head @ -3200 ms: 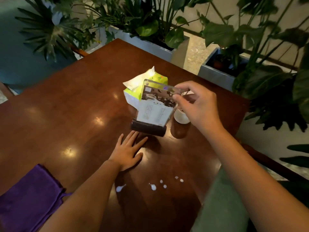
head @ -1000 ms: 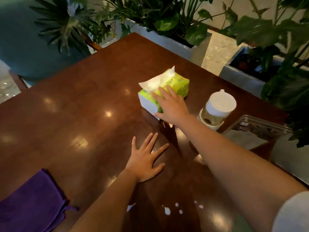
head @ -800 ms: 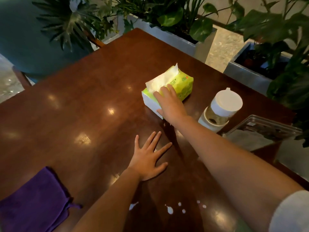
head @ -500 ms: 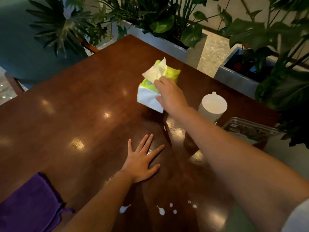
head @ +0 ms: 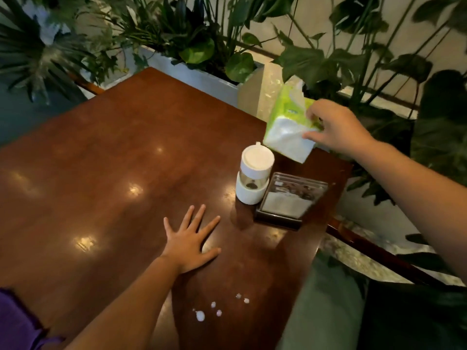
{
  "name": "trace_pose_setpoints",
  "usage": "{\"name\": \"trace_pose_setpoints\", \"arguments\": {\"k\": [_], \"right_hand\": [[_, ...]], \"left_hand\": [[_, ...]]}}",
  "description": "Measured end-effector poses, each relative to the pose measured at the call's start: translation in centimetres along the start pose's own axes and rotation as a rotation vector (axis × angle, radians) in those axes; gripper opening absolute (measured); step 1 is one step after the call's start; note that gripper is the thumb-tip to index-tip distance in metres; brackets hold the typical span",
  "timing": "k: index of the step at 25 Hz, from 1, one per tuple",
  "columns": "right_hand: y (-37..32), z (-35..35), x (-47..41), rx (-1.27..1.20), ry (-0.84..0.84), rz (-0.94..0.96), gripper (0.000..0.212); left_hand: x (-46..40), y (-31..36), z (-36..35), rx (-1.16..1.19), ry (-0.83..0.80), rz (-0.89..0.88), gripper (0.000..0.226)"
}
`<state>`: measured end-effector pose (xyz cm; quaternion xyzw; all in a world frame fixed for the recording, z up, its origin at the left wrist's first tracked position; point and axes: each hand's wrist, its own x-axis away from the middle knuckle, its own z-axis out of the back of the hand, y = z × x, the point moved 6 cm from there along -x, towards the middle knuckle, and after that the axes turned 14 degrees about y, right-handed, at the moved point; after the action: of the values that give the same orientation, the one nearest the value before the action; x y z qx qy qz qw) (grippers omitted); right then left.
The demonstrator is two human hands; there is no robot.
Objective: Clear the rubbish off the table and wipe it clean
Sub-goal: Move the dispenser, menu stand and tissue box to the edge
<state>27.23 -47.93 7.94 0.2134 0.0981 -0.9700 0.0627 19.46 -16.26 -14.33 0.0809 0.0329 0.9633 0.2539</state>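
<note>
Green-and-white tissue pack (head: pixel 288 122) sits pinched in your right hand (head: pixel 336 127), held tilted in the air at the upper right of the frame, above the table's (head: pixel 101 173) far corner. Your left hand (head: pixel 189 243) lies flat, fingers spread, at centre. White spilled drops (head: pixel 217 308) dot the wood at lower centre; the purple cloth (head: pixel 15 324) shows at lower left.

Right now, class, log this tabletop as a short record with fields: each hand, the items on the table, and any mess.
left hand: flat, fingers spread, on the brown wooden table
right hand: holding the green and white tissue pack tilted, off the table at its far right corner
standing items: white lidded container; clear acrylic sign holder
mess: white droplets near the front edge
cloth: purple cloth, bottom left
</note>
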Motion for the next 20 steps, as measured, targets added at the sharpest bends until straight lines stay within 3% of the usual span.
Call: {"name": "trace_pose_setpoints", "arguments": {"k": [5, 10, 15, 17, 20], "right_hand": [[2.4, -3.2, 4.9, -0.013, -0.083, -0.058, 0.032], [1.2, -5.4, 8.8, -0.118, -0.149, 0.042, 0.021], [2.2, -7.2, 11.4, -0.123, -0.123, -0.001, 0.038], [2.9, -8.5, 12.4, -0.03, -0.181, 0.085, 0.041], [4.6, -9.7, 13.8, 0.026, -0.271, 0.021, 0.051]], "left_hand": [[0.1, 0.1, 0.2, -0.013, -0.013, 0.013, 0.074], [0.1, 0.3, 0.2, -0.017, -0.019, 0.025, 0.075], [0.1, 0.3, 0.2, -0.011, -0.026, 0.028, 0.081], [0.1, 0.4, 0.2, -0.006, -0.03, 0.027, 0.086], [0.1, 0.5, 0.2, -0.012, -0.014, 0.029, 0.081]]}}
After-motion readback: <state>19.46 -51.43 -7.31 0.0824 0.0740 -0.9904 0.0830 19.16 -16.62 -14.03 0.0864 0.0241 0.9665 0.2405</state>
